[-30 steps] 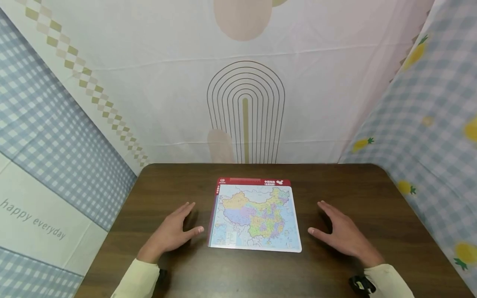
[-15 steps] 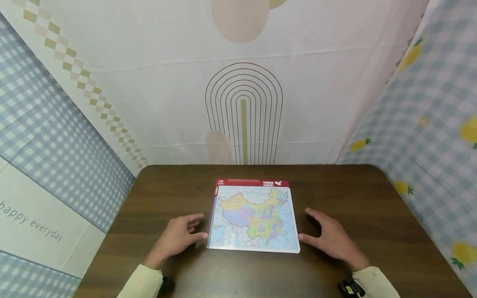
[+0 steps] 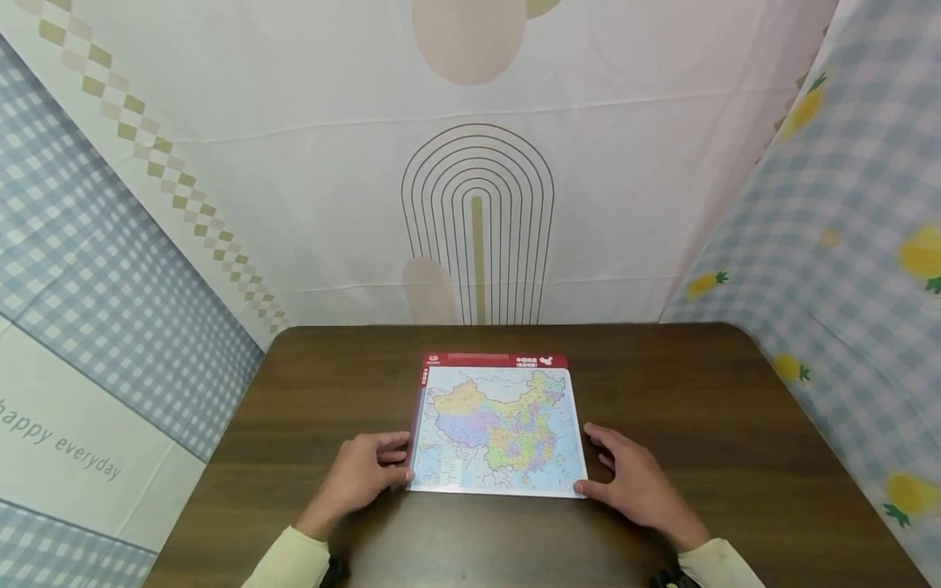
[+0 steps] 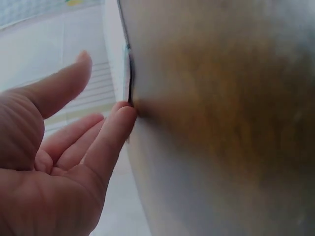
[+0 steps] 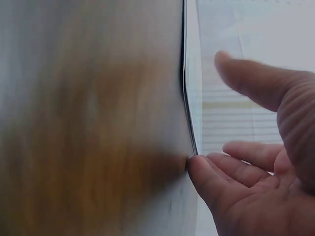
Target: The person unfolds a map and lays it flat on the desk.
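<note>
A thin map board point(image 3: 500, 425) with a red top strip and a coloured map of China lies flat on the brown table. My left hand point(image 3: 360, 478) is at its left edge, with the index fingertip point(image 4: 125, 110) right at the thin rim and the thumb point(image 4: 64, 86) raised apart. On the opposite side my right hand point(image 3: 635, 482) mirrors this. Its index fingertip point(image 5: 198, 164) meets the right edge, while the thumb point(image 5: 246, 73) stands away from the fingers. The other fingers of both hands are loosely bent.
The dark wooden table point(image 3: 331, 384) ends at a white hanging cloth point(image 3: 331, 204) behind it. Blue checked cloth point(image 3: 867, 269) with pineapples drapes along the right, and more checked cloth point(image 3: 125, 212) hangs on the left. Dark bands sit on both wrists.
Both hands have moved inward from the sides, to the left and right edges of the map board. The board stays in place; the head view has shifted slightly.
</note>
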Demonstrator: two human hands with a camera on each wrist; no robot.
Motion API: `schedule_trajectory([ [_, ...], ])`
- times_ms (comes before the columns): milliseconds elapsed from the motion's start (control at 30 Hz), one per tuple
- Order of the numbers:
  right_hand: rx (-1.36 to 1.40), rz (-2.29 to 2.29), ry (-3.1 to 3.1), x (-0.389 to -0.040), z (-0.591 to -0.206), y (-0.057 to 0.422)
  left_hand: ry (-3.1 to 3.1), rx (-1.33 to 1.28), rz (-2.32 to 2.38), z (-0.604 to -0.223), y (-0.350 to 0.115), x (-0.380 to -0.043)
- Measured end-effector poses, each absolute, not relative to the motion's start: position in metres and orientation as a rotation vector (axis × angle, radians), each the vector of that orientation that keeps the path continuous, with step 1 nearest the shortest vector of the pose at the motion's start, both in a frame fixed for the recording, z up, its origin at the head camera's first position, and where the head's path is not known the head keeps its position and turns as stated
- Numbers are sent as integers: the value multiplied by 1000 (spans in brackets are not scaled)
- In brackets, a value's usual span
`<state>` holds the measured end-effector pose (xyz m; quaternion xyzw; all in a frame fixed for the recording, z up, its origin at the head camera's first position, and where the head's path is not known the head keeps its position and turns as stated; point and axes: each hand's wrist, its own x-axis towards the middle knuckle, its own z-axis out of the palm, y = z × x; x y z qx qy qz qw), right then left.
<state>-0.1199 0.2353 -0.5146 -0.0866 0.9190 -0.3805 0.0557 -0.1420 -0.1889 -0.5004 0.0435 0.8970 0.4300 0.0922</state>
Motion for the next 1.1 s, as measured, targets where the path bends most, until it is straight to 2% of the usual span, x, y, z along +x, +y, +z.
schedule_trajectory([
  [467, -148, -1184, 2768, -110, -517, 214, 2756, 190, 1199, -505, -183, -138],
  [1100, -174, -1145, 2787, -110, -513, 212, 2757, 209, 1161, -508, -178, -135],
])
